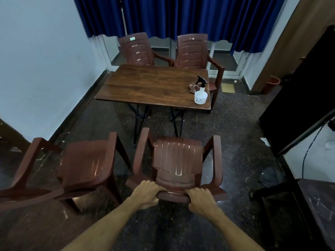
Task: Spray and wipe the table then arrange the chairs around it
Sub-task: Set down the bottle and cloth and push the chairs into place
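Both hands, the left hand and the right hand, are wrapped tight around the top of the near chair, which faces the surface but sits well apart from it. If it gets shoved too hard or crooked, it could hit the dark legs under the surface and shake the spray bottle and cloth near the right edge. It could also bump the chair on the left, which is just beside it.
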### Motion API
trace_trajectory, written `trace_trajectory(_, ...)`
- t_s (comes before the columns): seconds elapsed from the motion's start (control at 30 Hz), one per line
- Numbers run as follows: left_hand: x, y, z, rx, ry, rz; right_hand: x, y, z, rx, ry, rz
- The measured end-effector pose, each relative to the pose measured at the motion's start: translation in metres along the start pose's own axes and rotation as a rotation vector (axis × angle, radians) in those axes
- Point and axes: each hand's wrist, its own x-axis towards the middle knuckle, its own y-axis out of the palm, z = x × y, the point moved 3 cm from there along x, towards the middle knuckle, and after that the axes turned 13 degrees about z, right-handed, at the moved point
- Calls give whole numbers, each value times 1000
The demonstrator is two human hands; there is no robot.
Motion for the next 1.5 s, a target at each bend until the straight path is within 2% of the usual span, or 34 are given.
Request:
trace_trajectory(0.3, -28, 18, 22, -16, -25, 24, -5, 17, 36, 22, -16, -9)
trace_trajectory(0.67, -24, 24, 22, 17, -1, -1, -10, 17, 37, 15, -24, 8)
trace_trajectory(1.23, -26, 27, 22, -117, 21, -32, -14, 10, 40, 22, -19, 117)
trace_trajectory(1.4, -36, 22, 22, -224, 94, -76, -16, 1, 47, 115, -125, 189)
trace_trajectory(1.5, -57, 24, 36, -282, 97, -130, -23, -14, 66, 188, -221, 154)
